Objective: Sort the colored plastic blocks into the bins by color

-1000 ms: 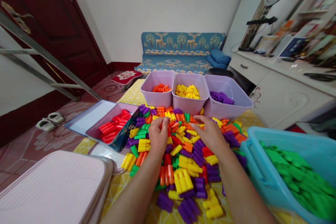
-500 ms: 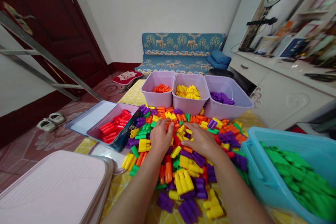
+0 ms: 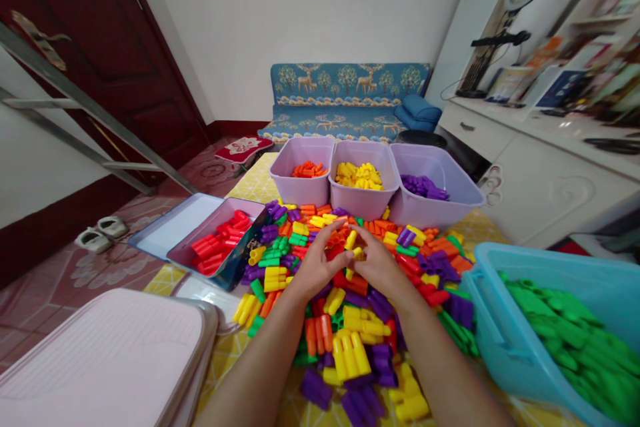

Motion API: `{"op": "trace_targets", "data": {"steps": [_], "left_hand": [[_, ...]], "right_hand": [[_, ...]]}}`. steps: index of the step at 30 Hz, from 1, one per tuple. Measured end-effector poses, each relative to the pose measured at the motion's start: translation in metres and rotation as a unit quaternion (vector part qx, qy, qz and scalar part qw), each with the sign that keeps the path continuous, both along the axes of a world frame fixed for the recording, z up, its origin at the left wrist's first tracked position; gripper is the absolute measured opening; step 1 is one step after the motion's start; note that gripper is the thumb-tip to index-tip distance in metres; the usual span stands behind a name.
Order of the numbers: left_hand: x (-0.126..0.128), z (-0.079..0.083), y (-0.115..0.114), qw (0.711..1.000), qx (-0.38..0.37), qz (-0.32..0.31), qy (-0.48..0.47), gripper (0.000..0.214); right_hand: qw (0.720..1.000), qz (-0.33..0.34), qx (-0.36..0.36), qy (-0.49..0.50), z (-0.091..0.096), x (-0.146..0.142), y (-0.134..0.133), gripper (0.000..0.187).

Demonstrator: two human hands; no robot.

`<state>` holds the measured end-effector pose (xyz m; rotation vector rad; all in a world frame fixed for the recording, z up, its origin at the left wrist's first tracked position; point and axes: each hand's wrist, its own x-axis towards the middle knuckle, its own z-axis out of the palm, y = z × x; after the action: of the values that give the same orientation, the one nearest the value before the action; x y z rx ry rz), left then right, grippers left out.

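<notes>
A loose pile of plastic tube-shaped toy blocks (image 3: 351, 355) in yellow, purple, orange, red and green covers the middle of the table. Over its centre, my left hand (image 3: 320, 265) curves with thumb and fingers apart, and nothing shows in its grasp. Facing it closely, my right hand (image 3: 376, 263) is closed around a few small yellow blocks (image 3: 351, 240); its fingers partly hide them. The two hands nearly meet at their fingertips and thumbs, above orange and red blocks.
Behind the pile stand lilac bins with orange (image 3: 283, 183), yellow (image 3: 350, 199) and purple (image 3: 425, 210) blocks. A box (image 3: 183, 252) of red blocks is at left, a blue tub (image 3: 487, 320) of green ones at right. Stacked lids (image 3: 100, 360) lie front left.
My hands have come closer together over the pile. My right hand has gathered yellow blocks that lay under its fingers and lifted them slightly.
</notes>
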<state>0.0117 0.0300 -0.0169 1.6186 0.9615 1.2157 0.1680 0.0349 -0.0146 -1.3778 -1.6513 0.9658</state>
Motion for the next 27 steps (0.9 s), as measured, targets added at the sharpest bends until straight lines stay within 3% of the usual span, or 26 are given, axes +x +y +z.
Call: {"op": "trace_targets", "data": {"steps": [4,7,12,15,20,27], "left_hand": [[0.0,-0.002,0.001,0.999,0.016,-0.021,-0.022,0.062],[0.001,-0.005,0.003,0.997,0.01,-0.029,-0.065,0.059],[0.003,-0.008,0.004,0.993,-0.013,-0.037,-0.11,0.057],[0.004,-0.007,0.006,0.995,-0.025,-0.007,-0.101,0.05],[0.002,-0.006,0.008,0.995,-0.028,0.074,-0.057,0.027],[0.001,-0.008,0.009,0.994,-0.019,0.091,-0.051,0.023]], "right_hand": [[0.991,0.011,-0.054,0.122,0.011,0.002,0.0,0.067],[0.983,0.013,-0.083,0.166,0.02,0.006,-0.001,0.055],[0.994,0.012,-0.038,0.098,0.024,0.01,-0.001,0.039],[0.998,0.0,-0.005,0.069,0.024,0.011,0.0,0.032],[0.998,-0.026,-0.002,0.055,0.024,0.014,0.002,0.024],[1.0,0.007,-0.02,0.022,0.026,0.024,0.003,0.023]]}}
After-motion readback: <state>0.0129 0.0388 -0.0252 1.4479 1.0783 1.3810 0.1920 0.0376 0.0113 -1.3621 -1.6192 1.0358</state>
